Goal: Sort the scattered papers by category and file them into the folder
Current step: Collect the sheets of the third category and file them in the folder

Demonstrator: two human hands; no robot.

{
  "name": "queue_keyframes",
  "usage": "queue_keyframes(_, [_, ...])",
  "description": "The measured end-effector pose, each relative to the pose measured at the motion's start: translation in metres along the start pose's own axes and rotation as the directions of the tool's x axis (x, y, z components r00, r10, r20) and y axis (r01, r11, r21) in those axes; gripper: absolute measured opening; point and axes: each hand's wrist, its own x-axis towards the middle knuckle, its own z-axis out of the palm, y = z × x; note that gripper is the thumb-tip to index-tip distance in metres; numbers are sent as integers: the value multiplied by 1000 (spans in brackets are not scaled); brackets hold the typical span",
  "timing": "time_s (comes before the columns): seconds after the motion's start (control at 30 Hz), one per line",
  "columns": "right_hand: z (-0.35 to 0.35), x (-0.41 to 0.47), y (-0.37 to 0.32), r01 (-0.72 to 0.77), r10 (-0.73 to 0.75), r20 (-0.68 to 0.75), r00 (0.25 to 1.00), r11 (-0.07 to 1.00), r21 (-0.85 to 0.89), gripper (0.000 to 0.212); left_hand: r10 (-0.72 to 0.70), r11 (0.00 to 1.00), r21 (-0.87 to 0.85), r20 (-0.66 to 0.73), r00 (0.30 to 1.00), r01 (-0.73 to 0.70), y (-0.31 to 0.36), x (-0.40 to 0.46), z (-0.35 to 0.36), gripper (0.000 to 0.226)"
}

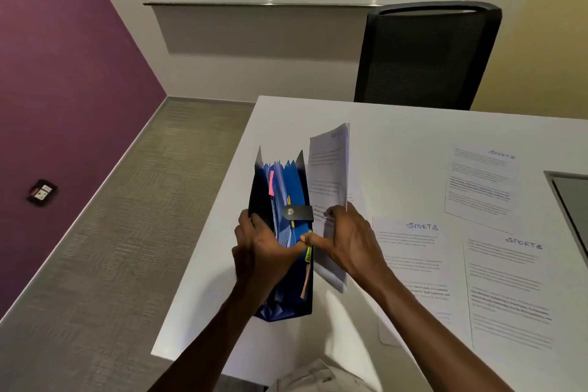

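Observation:
A blue and black expanding folder stands upright near the left edge of the white table, its pockets fanned open with coloured tabs showing. My left hand grips the folder's left side, thumb reaching across the pockets. My right hand holds a stack of printed papers upright against the folder's right side, its thumb touching my left thumb at a yellow tab. Three sheets headed "SPORTS" lie flat on the table: one in the middle, one at the far right, one at the near right.
A black mesh office chair stands behind the table's far edge. A dark-framed object shows at the right edge of the table. The purple wall on the left carries a socket. Grey carpet lies left of the table.

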Motion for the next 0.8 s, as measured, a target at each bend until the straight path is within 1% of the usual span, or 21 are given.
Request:
queue_keyframes(0.1, [3,4,-10,18,-19,-13,1000,997,-71,65,-6,999,-39,17,1000,6,-6,2,2,107])
queue_keyframes(0.17, [7,8,-13,48,-56,-52,997,988,-145,57,-13,998,-53,48,999,15,-6,1,1,102])
queue_keyframes(0.2, [10,9,-14,56,-68,-67,995,985,-165,51,10,999,-50,46,999,-7,-6,0,1,95])
queue_keyframes(0.27, [17,11,-14,45,-61,-93,994,984,-171,37,44,997,-66,-1,999,-44,-7,-2,3,78])
queue_keyframes(0.33, [24,10,-8,27,-48,-129,991,987,-156,26,39,993,-106,-30,999,-42,-8,-3,5,67])
queue_keyframes(0.37, [26,9,-4,19,-40,-144,989,989,-144,24,41,992,-122,-42,998,-46,-9,-2,6,61])
queue_keyframes(0.4, [27,9,1,15,-34,-145,989,992,-128,24,39,990,-136,-50,998,-45,-10,-1,8,54])
queue_keyframes(0.47, [28,14,11,-2,-4,-96,995,998,-62,29,28,986,-162,-51,998,-36,-11,0,11,47])
queue_keyframes(0.57, [30,19,9,-66,66,-8,998,998,26,44,6,977,-215,-26,1000,-11,-11,3,13,51])
queue_keyframes(0.63, [31,16,0,-75,75,-5,997,996,44,59,-16,966,-257,-8,1000,14,-8,4,13,56])
queue_keyframes(0.7, [29,14,-12,-69,69,-17,997,998,14,69,-32,958,-286,-13,999,27,-4,4,13,59])
queue_keyframes(0.8, [23,20,-26,-52,53,-52,997,999,12,69,-35,948,-318,-22,999,26,0,3,11,55])
